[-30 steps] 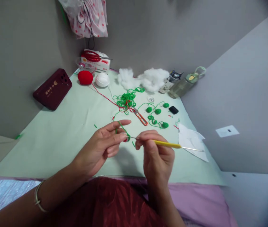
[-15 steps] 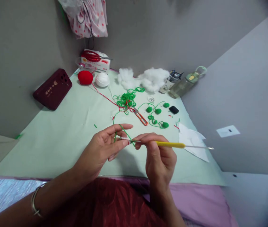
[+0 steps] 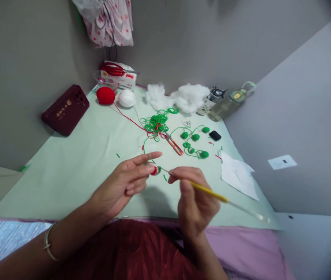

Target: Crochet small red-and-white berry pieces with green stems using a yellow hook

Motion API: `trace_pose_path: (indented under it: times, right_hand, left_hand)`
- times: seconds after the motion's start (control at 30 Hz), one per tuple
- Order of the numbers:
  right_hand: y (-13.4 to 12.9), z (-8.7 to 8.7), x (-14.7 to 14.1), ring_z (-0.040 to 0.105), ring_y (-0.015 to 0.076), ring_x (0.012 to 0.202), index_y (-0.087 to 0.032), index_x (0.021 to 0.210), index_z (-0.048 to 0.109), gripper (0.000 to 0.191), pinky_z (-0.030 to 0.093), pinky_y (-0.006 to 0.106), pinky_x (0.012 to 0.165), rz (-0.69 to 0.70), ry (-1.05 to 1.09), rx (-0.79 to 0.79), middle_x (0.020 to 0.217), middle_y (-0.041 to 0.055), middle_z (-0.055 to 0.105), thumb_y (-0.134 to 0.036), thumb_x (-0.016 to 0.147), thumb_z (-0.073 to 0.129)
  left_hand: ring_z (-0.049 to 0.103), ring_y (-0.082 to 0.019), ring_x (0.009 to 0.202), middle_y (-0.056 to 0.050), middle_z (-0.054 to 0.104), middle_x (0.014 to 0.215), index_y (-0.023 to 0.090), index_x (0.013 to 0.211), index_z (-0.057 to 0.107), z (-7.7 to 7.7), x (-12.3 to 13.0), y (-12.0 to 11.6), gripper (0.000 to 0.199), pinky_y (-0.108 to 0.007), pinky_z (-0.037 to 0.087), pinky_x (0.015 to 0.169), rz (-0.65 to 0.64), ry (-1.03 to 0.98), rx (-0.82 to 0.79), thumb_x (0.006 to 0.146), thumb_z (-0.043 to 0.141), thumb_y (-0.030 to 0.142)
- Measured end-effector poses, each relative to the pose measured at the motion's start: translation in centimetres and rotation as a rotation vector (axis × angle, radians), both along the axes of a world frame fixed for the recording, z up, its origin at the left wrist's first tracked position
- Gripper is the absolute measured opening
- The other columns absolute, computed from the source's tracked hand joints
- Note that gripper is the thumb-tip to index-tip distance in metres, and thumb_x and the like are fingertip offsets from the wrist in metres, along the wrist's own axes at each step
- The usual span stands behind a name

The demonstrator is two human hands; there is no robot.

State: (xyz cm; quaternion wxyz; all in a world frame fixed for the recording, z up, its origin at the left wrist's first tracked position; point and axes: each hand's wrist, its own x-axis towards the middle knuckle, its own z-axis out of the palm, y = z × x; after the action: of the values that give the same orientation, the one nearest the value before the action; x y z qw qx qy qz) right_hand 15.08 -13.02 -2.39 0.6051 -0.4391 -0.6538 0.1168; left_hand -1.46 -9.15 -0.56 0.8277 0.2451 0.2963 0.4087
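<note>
Between thumb and fingers, my left hand (image 3: pixel 127 179) pinches a small crochet piece (image 3: pixel 154 170) in red, white and green, its index finger stretched out. Green yarn (image 3: pixel 144 147) runs from that finger back to a loose green tangle (image 3: pixel 156 122) on the table. My right hand (image 3: pixel 196 194) is closed around a crochet hook (image 3: pixel 209 191) with a yellow handle. The hook's thin metal tip meets the green edge of the piece; the exact stitch is too small to make out. Its other metal end points right and is blurred.
Orange thread snips (image 3: pixel 174 144) lie beyond my hands, beside small green crocheted balls (image 3: pixel 195 137). Red yarn (image 3: pixel 105 95), white yarn (image 3: pixel 126 98), white stuffing (image 3: pixel 190 97) and a bottle (image 3: pixel 226 105) stand at the back. A phone (image 3: pixel 66 110) leans at left; white paper (image 3: pixel 238 175) lies right.
My left hand has turned the crochet piece so its red and white face shows. The hook has tilted, its far end dropping lower and its tip angling up to the left.
</note>
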Motion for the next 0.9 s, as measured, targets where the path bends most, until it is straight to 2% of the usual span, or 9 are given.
trace_pose_path:
  times: [0.07,0.13,0.27,0.33,0.4,0.5,0.57,0.73,0.9]
  right_hand:
    - [0.3,0.7,0.0,0.066,0.0156,0.075,-0.025,0.103,0.076,0.025,0.057,0.032,0.066,0.086,0.188,-0.073,0.083,0.0011,0.071,-0.013,0.103,0.055]
    - [0.5,1.1,-0.1,0.068,0.0154,0.079,-0.024,0.101,0.077,0.023,0.057,0.031,0.069,0.14,0.206,-0.098,0.09,0.002,0.074,-0.013,0.102,0.057]
    - [0.3,0.7,-0.3,0.071,0.0161,0.092,-0.025,0.112,0.076,0.028,0.06,0.031,0.079,0.074,-0.04,-0.035,0.099,0.0036,0.077,-0.006,0.099,0.061]
    - [0.0,0.3,-0.3,0.072,0.017,0.094,-0.025,0.117,0.076,0.032,0.06,0.032,0.079,0.008,-0.19,0.045,0.104,0.0055,0.076,-0.005,0.097,0.064]
    - [-0.1,0.2,-0.1,0.072,0.0181,0.095,-0.026,0.118,0.077,0.032,0.06,0.033,0.079,-0.024,-0.235,0.068,0.108,0.0066,0.076,-0.005,0.096,0.065]
    - [0.1,0.6,0.2,0.069,0.0165,0.084,-0.027,0.11,0.078,0.027,0.058,0.032,0.073,0.004,0.012,-0.01,0.092,0.0027,0.075,-0.009,0.1,0.06]
    - [0.5,0.9,0.2,0.066,0.015,0.075,-0.026,0.103,0.078,0.024,0.056,0.031,0.069,0.064,0.195,-0.072,0.084,0.0006,0.072,-0.013,0.102,0.058]
    - [0.9,0.9,0.2,0.07,0.0162,0.083,-0.025,0.1,0.079,0.017,0.057,0.031,0.072,0.149,0.206,-0.163,0.094,0.003,0.078,-0.018,0.1,0.064]
    - [0.9,0.6,0.6,0.068,0.0141,0.073,-0.024,0.1,0.076,0.018,0.058,0.031,0.069,0.213,0.362,-0.242,0.092,0.0028,0.077,-0.024,0.104,0.058]
  left_hand:
    - [0.02,0.002,0.043,0.007,0.056,0.068,0.018,0.118,0.079,0.1,-0.1,0.1,0.035,-0.013,0.017,0.039,0.008,-0.006,0.032,0.083,0.085,0.018]
    - [0.026,0.003,0.043,0.005,0.061,0.076,0.022,0.118,0.08,0.1,0.1,-0.2,0.036,-0.013,0.019,0.039,-0.001,0.0,0.078,0.082,0.087,0.019]
    - [0.037,0.002,0.046,0.003,0.065,0.083,0.026,0.118,0.081,-0.3,0.7,-0.8,0.04,-0.012,0.028,0.042,0.074,0.057,0.123,0.079,0.091,0.021]
    - [0.036,0.002,0.045,0.005,0.061,0.075,0.024,0.118,0.082,-0.5,0.7,-0.7,0.04,-0.012,0.029,0.042,0.068,0.041,0.09,0.079,0.091,0.023]
    - [0.03,0.003,0.043,0.006,0.057,0.069,0.021,0.115,0.083,-0.4,0.6,-0.4,0.035,-0.011,0.026,0.04,0.01,-0.011,0.032,0.081,0.09,0.024]
    - [0.024,0.004,0.043,0.005,0.058,0.071,0.016,0.107,0.085,-0.2,0.3,0.1,0.025,-0.01,0.023,0.04,-0.008,-0.054,-0.012,0.082,0.087,0.02]
    - [0.028,0.004,0.044,0.004,0.061,0.076,0.018,0.106,0.085,-0.1,0.2,0.2,0.024,-0.01,0.025,0.041,0.028,-0.031,0.018,0.082,0.087,0.019]
    - [0.046,0.0,0.048,0.004,0.064,0.076,0.026,0.113,0.084,-0.4,0.5,-0.5,0.029,-0.014,0.036,0.048,0.043,0.105,0.164,0.085,0.087,0.025]
    - [0.054,-0.003,0.052,0.002,0.068,0.083,0.024,0.11,0.084,-0.3,0.3,-0.6,0.025,-0.02,0.042,0.055,0.076,0.167,0.225,0.086,0.085,0.027]
